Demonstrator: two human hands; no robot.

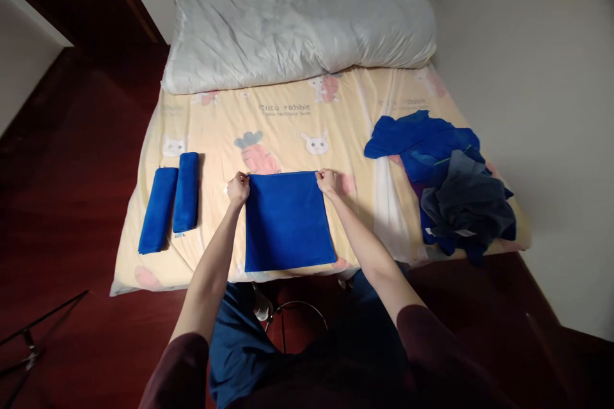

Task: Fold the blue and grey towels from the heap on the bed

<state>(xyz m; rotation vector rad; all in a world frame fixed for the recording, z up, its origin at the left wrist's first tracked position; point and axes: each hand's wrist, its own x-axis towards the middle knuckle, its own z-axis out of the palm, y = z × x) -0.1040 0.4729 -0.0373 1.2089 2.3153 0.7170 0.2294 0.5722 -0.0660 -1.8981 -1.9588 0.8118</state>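
Two hands are pinching the far corners of a blue cloth (288, 220) lying flat near the front edge of a bed (215, 134), its near hem almost reaching the mattress lip. The left hand (238, 189) is gripping the far-left corner with fingers closed on the fabric; the right hand (326, 181) is holding the far-right corner, fingers likewise clamped on the hem.

Judging from the square, smooth lie of the cloth, the fold is best kept tidy by holding both corners level and moving them together, so the side edges are staying matched and no crease is forming across the middle.

To the left, two rolled or folded blue cloths (169, 203) are lying side by side, touching, well apart from the spread one, leaving a bare strip of sheet between. To the right, a loose heap of blue and grey cloths (451, 185) is sitting close to the bed's right edge, partly overhanging the near corner. Beyond the hands, open sheet is stretching to a white duvet (297, 13) bunched at the far end, giving room to work. A wall is running close along the right side.
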